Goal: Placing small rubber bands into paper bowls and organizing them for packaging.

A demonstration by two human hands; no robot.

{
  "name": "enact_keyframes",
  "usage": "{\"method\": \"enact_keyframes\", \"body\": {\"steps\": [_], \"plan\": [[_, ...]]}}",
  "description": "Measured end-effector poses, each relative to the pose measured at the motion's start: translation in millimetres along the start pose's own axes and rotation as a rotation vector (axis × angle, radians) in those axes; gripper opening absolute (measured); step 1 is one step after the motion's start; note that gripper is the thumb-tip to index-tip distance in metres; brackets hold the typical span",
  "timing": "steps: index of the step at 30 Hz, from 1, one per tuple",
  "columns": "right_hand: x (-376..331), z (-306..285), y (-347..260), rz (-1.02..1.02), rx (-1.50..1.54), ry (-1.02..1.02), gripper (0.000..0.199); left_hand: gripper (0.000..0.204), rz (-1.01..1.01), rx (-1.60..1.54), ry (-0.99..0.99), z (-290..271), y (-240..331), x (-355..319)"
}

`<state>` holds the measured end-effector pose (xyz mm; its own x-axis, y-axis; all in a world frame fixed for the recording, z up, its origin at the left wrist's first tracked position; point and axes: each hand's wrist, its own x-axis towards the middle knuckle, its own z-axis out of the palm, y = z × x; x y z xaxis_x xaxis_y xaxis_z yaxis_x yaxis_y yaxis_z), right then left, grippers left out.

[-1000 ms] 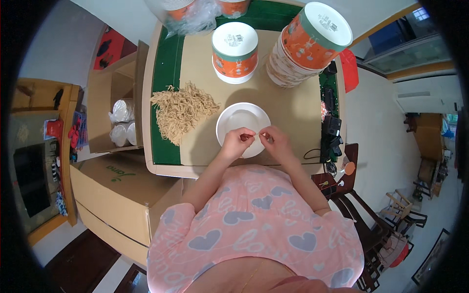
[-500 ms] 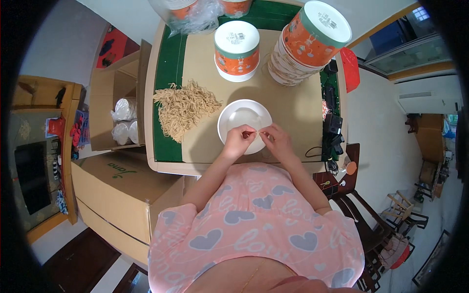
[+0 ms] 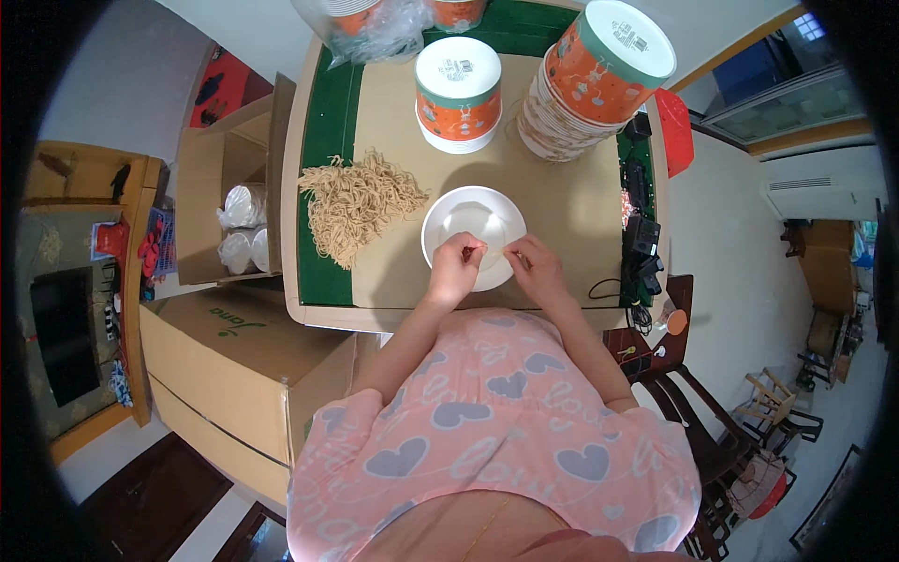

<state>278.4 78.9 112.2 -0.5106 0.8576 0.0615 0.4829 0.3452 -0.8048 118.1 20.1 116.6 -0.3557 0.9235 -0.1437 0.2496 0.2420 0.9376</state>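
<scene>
Over a round white tub (image 3: 459, 208) at the table's near middle, my left hand (image 3: 456, 266) and my right hand (image 3: 537, 270) pinch with fingertips a short distance apart. A thin pale strand seems to run between them, though it is too fine to make out well. A tangled pile of tan cord (image 3: 361, 206) lies left of the tub. Behind the tub stands an upside-down orange and green paper bucket (image 3: 459, 94) with a white base. To its right leans a tall stack of such buckets (image 3: 609, 66), with tan strands around its lower rims (image 3: 562, 122).
Brown cardboard (image 3: 393, 272) covers the green tabletop. Clear plastic wrap (image 3: 384, 33) and more buckets stand at the back left. Black adapters and cables (image 3: 641, 234) line the right edge. Cardboard boxes (image 3: 243, 365) stand left of the table; a dark wooden chair (image 3: 693, 403) is at right.
My hands have moved slightly apart over the tub, and the fingertips that were nearly together now show a gap. The whole view has shifted a little.
</scene>
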Motion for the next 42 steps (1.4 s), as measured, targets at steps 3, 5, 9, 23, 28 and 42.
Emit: {"method": "enact_keyframes", "body": {"steps": [3,5,9,23,28,42], "plan": [[1,-1,-2,0.002,0.017,0.003,0.008,0.007,-0.006,0.009,0.019,2,-6,-1],[2,-2,-1,0.018,0.025,-0.022,0.009,0.006,-0.005,0.018,0.015,2,-7,1],[2,-5,-8,0.085,0.074,-0.051,0.019,0.007,-0.038,-0.003,-0.027,-5,0,4],[6,-4,-5,0.137,0.141,-0.113,0.030,0.007,0.002,-0.024,-0.009,-10,10,6],[6,-3,-5,0.155,0.173,-0.085,0.030,0.007,0.008,-0.036,-0.057,-13,16,7],[2,-9,-18,0.154,0.180,-0.048,0.028,0.013,0.081,0.037,-0.146,3,6,7]]}}
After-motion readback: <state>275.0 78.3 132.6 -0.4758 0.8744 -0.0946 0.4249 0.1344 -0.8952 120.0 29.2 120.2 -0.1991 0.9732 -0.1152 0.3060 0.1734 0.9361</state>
